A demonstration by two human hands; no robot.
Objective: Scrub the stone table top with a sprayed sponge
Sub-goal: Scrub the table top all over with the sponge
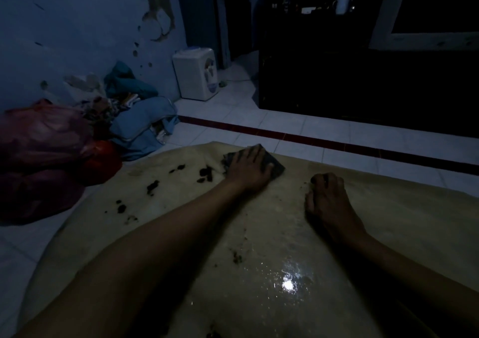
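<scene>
Pressing flat, the left hand (248,168) lies with fingers spread straight over the dark sponge (274,168), palm down, no curl round it; that grip is a push, not a clamp. Right hand (328,197) rests on the desk (388,221) just beside, fingers curled under into a loose fist, nothing visibly held; cannot tell if it pinches a crumb.

Progress, as a judgement: partway. Nearest part of the stone top shows a wet sheen with 1 bright light glare (287,284), so it looks already wetted or wiped. A few small dark specks (237,257) sit between the 2 forearms. Further left, several dark dirt patches (153,186) are untouched, and 1 cluster (206,173) lies just beside the sponge. Sponge is at the far edge of the desk, touching it. Left side looks like the work left.

Room is dim. White floor tiles (298,127) with a dark red strip (311,139) run beyond the desk. Left: red-pink bags (44,151) and a heap of blue cloth (145,120) against a peeling wall (77,26). Far back: white water dispenser (197,73), dark cabinet (363,83), white mug (342,3) on top.
</scene>
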